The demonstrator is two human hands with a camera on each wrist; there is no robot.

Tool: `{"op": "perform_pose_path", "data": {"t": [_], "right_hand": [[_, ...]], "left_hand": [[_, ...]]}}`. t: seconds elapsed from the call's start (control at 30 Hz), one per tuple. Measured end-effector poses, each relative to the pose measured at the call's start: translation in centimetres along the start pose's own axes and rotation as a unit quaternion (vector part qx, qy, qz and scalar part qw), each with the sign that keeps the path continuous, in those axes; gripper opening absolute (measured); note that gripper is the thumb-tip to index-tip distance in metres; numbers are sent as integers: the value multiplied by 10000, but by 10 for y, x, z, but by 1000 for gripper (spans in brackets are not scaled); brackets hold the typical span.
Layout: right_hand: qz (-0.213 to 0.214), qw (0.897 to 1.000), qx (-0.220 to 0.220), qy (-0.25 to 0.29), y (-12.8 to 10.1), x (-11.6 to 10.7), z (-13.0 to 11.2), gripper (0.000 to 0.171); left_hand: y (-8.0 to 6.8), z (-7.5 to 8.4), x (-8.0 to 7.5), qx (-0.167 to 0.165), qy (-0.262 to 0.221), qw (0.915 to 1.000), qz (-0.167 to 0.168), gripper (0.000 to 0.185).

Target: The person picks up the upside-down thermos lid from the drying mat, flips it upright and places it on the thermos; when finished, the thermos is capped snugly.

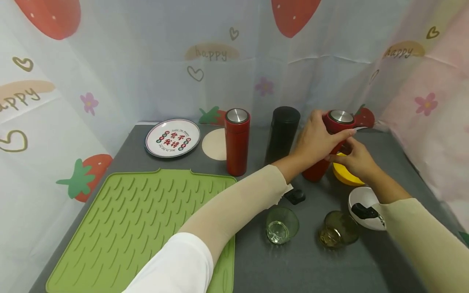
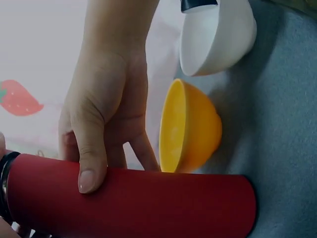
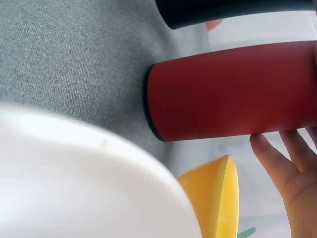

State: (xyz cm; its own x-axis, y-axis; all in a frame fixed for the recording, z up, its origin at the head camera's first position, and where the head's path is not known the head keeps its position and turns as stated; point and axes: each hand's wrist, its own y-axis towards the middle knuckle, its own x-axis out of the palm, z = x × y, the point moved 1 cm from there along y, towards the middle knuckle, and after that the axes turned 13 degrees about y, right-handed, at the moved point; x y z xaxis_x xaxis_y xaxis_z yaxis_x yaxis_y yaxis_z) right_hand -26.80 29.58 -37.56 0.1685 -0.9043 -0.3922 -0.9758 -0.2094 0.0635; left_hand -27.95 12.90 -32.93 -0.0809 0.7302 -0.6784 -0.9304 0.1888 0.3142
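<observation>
A red thermos (image 1: 316,170) with a steel-topped lid (image 1: 342,116) stands at the right of the table, tilted slightly in the head view. My left hand (image 1: 316,137) grips it from the left around the lid end. Lower on the body, my right hand (image 1: 354,158) holds it from the right. The left wrist view shows the right thumb (image 2: 89,173) lying across the red surface, its other fingers partly hidden behind. Seen from the right wrist, the thermos base (image 3: 153,104) is close over the grey table, and fingers touch its side.
Left of the held thermos stand a black thermos (image 1: 283,132) and another red thermos (image 1: 237,142). A yellow bowl (image 1: 346,175), white bowl (image 1: 360,195), green glass (image 1: 282,226) and brown glass (image 1: 338,230) sit at right. Left are a green mat (image 1: 146,219) and a plate (image 1: 173,138).
</observation>
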Motion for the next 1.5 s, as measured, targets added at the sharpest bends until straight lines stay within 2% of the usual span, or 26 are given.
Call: {"op": "perform_pose_path", "data": {"t": [0.1, 0.23, 0.4, 0.47, 0.57, 0.63, 0.7, 0.77, 0.83, 0.9, 0.97, 1.03, 1.17, 1.23, 1.3, 1.37, 1.5], "right_hand": [[-11, 10000, -20, -48, 0, 0, 1, 66], [-49, 9999, 26, -84, 1, -1, 3, 65], [-62, 9999, 97, 126, 2, -2, 3, 77], [-59, 9998, 122, 149, 2, -2, 3, 79], [-47, 9998, 139, 143, 2, -2, 2, 79], [-42, 9998, 125, 145, 3, -2, 1, 79], [-41, 9999, 73, 130, 3, -1, 0, 77], [-64, 9999, -16, 85, 3, -1, 0, 73], [-127, 9998, -137, 51, 3, 0, 0, 66], [-152, 9997, -203, -36, 3, -1, 1, 63], [-161, 9997, -168, -16, 2, -2, 2, 65], [-155, 9999, -71, 25, 1, -2, 1, 71], [-94, 9998, 74, 178, 2, 0, 0, 77], [-81, 9997, 80, 230, 2, 1, 0, 76], [-81, 9996, 69, 253, 1, 1, 0, 75], [-96, 9998, 22, 196, 1, 0, 2, 72], [-177, 9996, -189, 121, 1, -2, 4, 63]], "left_hand": [[0, -2, 2, 64, -112, 9999, 29, 87], [1, -4, 3, 335, -336, 9989, 7, 94], [0, -10, 6, 670, -862, 9938, 199, 76], [-3, -15, 6, 938, -1088, 9894, 228, 70], [-7, -23, 5, 1280, -1157, 9847, 235, 57], [-7, -24, 4, 1378, -1050, 9844, 302, 48], [-4, -21, 3, 1193, -985, 9874, 339, 44], [0, -14, 3, 832, -823, 9927, 302, 51], [3, -7, 4, 445, -632, 9969, 171, 69], [6, -3, 6, 212, -435, 9988, 83, 87], [6, -4, 7, 220, -364, 9991, 16, 97], [4, -9, 8, 466, -521, 9975, 47, 93], [-2, -25, 6, 1103, -765, 9908, 191, 60], [-3, -26, 6, 1164, -707, 9900, 358, 47], [-3, -22, 8, 1043, -731, 9909, 440, 42], [-1, -14, 9, 771, -737, 9936, 382, 46], [4, 2, 12, 160, -589, 9981, 34, 76]]}}
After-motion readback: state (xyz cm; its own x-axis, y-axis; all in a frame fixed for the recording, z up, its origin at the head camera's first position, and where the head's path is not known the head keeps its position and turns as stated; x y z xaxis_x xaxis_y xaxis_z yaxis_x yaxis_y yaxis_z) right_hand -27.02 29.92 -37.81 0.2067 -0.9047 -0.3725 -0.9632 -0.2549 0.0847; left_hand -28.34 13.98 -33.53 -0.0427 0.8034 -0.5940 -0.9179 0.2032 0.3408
